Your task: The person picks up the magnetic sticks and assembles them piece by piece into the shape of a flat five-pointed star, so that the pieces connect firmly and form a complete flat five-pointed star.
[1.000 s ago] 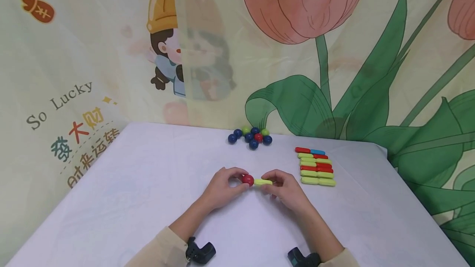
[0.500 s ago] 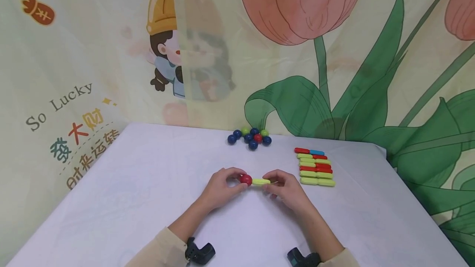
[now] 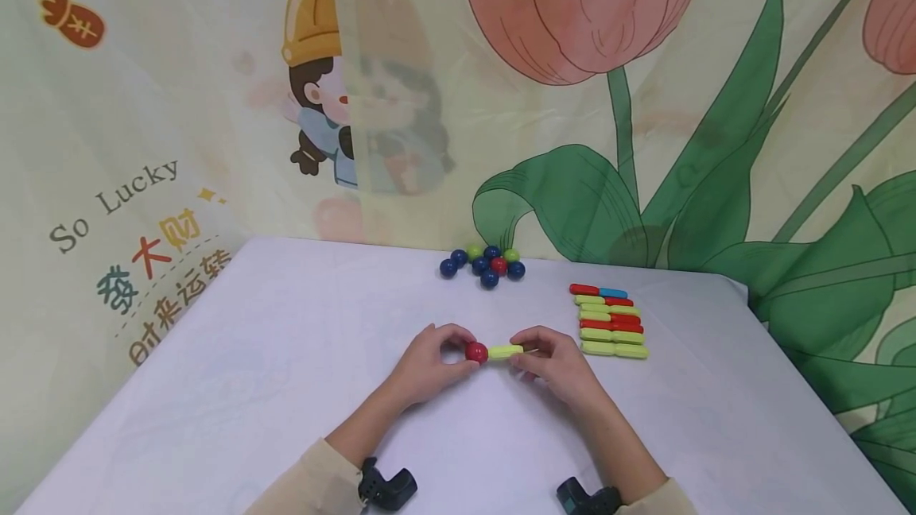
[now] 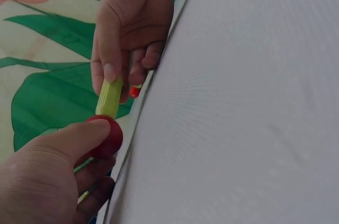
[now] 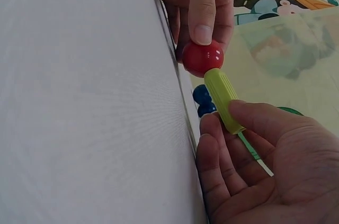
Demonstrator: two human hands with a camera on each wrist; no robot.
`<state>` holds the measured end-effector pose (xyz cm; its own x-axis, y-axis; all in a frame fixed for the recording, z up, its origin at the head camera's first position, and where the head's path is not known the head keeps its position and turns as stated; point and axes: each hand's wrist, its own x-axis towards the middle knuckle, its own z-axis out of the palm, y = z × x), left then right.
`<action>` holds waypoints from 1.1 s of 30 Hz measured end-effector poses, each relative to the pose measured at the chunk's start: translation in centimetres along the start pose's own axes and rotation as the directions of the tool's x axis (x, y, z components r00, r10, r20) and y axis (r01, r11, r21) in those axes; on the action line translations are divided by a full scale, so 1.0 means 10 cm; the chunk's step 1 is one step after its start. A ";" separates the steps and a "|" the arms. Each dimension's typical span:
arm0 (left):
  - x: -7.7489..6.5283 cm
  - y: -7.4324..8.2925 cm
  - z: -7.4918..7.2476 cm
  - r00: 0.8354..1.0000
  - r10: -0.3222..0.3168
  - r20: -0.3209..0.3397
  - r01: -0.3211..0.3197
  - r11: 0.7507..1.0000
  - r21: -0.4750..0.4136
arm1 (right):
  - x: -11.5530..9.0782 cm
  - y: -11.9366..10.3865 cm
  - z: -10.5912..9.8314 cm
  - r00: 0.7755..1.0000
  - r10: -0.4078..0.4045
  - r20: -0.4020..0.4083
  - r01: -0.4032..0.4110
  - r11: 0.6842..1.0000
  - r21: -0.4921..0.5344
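Between thumb and fingers, my left hand (image 3: 429,364) pinches a glossy red ball (image 3: 476,352). My right hand (image 3: 556,364) pinches the right end of a short yellow-green ribbed stick (image 3: 505,352). In the right wrist view the stick (image 5: 222,97) meets the ball (image 5: 203,59) end-on, the two in line. The left wrist view also has the stick (image 4: 109,98) touching the ball (image 4: 108,138), partly covered by the left thumb. Whether the stick's tip sits inside the ball is hidden.
A cluster of blue, green and red balls (image 3: 490,279) lies at the table's back edge. To the right, several red, yellow-green and blue sticks (image 3: 614,350) form a stacked row on the white tablecloth (image 3: 250,356). A printed curtain (image 3: 415,205) hangs behind.
The ball and stick stay joined end to end in both hands, dipping very slightly. The right fingers have shifted a little along the stick. The other balls and sticks stay put.
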<state>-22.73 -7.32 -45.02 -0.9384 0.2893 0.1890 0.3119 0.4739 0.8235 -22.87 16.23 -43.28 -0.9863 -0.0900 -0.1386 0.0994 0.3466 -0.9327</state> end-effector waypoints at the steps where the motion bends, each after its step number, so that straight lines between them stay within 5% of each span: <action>1: 0.00 0.00 0.00 1.000 0.001 0.005 -0.001 1.000 0.006 | 0.00 0.00 0.00 1.000 0.002 0.001 -0.002 1.000 0.006; 12: 0.00 0.02 -0.03 0.995 0.064 0.079 -0.073 0.990 0.117 | 0.04 0.02 -0.01 1.000 -0.002 0.008 0.001 0.996 0.084; 25: -0.02 0.03 0.00 0.998 0.023 0.055 -0.028 0.996 0.086 | 0.02 0.03 -0.01 1.000 0.026 -0.007 -0.025 0.993 0.117; 33: -0.01 0.04 0.00 1.000 -0.010 0.023 0.008 0.996 0.085 | 0.00 -0.03 -0.08 1.000 0.001 -0.014 -0.001 1.000 0.008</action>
<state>-22.50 -7.13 -44.75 -0.9379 0.3037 0.1680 0.3157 0.5454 0.7765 -23.02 16.87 -42.75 -0.9880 -0.0762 -0.1347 0.1013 0.3395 -0.9351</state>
